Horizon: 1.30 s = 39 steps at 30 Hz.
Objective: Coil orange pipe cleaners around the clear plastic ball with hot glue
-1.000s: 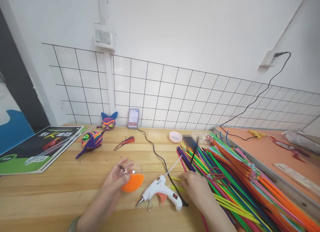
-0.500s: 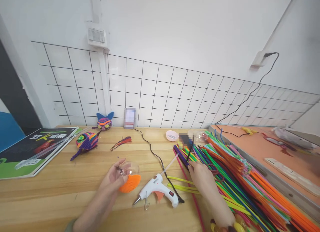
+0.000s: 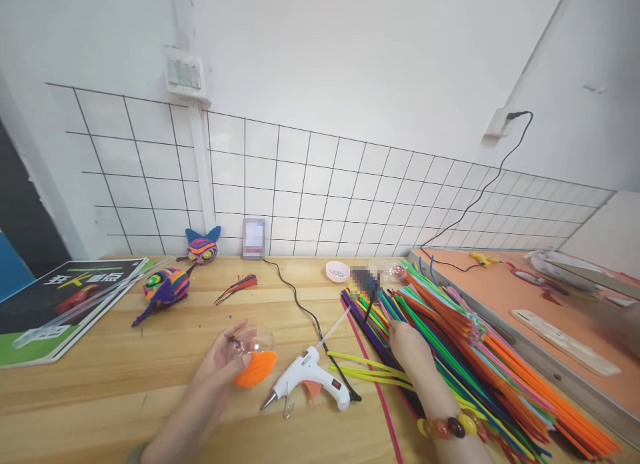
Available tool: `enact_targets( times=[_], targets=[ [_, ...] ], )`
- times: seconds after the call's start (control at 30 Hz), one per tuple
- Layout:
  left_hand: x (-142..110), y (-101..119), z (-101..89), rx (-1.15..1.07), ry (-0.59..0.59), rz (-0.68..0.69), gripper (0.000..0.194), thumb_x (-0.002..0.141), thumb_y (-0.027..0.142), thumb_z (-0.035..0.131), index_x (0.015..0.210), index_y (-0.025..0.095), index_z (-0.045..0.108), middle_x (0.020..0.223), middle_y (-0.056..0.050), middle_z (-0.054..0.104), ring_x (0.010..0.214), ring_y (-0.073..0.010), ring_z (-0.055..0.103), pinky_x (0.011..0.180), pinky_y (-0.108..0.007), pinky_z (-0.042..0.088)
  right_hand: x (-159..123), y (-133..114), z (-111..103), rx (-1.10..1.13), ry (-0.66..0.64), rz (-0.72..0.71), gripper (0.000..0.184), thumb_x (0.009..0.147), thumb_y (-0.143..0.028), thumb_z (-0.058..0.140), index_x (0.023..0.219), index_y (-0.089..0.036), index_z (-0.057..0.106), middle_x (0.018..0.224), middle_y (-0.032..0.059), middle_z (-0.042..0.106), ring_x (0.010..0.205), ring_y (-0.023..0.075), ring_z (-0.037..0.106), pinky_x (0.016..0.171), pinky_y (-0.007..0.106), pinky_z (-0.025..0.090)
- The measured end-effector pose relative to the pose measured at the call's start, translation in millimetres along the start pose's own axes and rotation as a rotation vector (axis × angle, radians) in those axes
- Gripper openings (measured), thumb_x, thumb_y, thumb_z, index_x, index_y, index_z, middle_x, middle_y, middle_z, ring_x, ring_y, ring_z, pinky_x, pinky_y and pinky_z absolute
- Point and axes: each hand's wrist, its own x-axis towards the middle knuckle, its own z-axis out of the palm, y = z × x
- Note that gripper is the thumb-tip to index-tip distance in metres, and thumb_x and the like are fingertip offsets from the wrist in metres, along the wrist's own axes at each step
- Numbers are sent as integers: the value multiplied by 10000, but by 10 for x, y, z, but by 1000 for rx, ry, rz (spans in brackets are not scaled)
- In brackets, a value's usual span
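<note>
My left hand (image 3: 218, 359) grips a clear plastic ball (image 3: 261, 339), its lower part covered in orange pipe cleaner (image 3: 259, 369). My right hand (image 3: 413, 352) lies over the loose pipe cleaners (image 3: 445, 324), fingers curled downward; what they pinch is hidden. Between the hands a white glue gun (image 3: 313, 374) rests on the table, nozzle pointing left and toward me. Several yellow pipe cleaners (image 3: 367, 369) and a long pink pipe cleaner (image 3: 383, 411) lie just left of my right hand.
Two wrapped creature figures, a striped one (image 3: 167, 287) and a blue-eared one (image 3: 203, 245), sit at back left beside a magazine (image 3: 65, 311). A pink bowl (image 3: 338, 272) stands at the back. A black cord (image 3: 295, 294) crosses the table. An orange-topped surface (image 3: 495, 297) adjoins on the right.
My right hand has shifted right over the pipe cleaners, covering the dark red scissor-like handles seen beside it before. My left hand still holds the ball. The view has turned slightly right.
</note>
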Motion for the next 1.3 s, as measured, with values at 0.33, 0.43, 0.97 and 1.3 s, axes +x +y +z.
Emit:
enact_targets(
  times=[0.33,0.43,0.97,1.3],
  targets=[
    [0,-21,-1,-1,-19,-13,668,509,403,806,1112,236,574,1158,-149,669,1182,-383,537,1035,-552,328,35,23,8,55,-22,4,261,944,-298,567,1175,-178,573,1194,77,598,983,208,626,829,407,533],
    [1,-30,1,10,-15,-13,671,512,410,798,1119,238,570,1145,-145,676,1169,-386,544,1012,-548,353,17,16,-10,59,-29,-2,258,944,-298,567,1173,-181,574,1192,75,598,982,208,627,828,405,533],
    [-7,-19,15,13,-21,-12,661,499,403,803,1098,230,584,1146,-141,679,1155,-375,558,1003,-517,367,86,6,44,55,-8,38,266,942,-296,571,1179,-175,570,1194,78,597,983,210,627,827,408,534],
    [-45,26,45,18,-21,-42,679,504,408,800,1118,225,578,1186,-154,652,1148,-375,556,960,-494,402,93,-26,59,57,0,69,264,945,-299,565,1181,-179,569,1195,76,596,982,209,627,827,409,534]
  ],
)
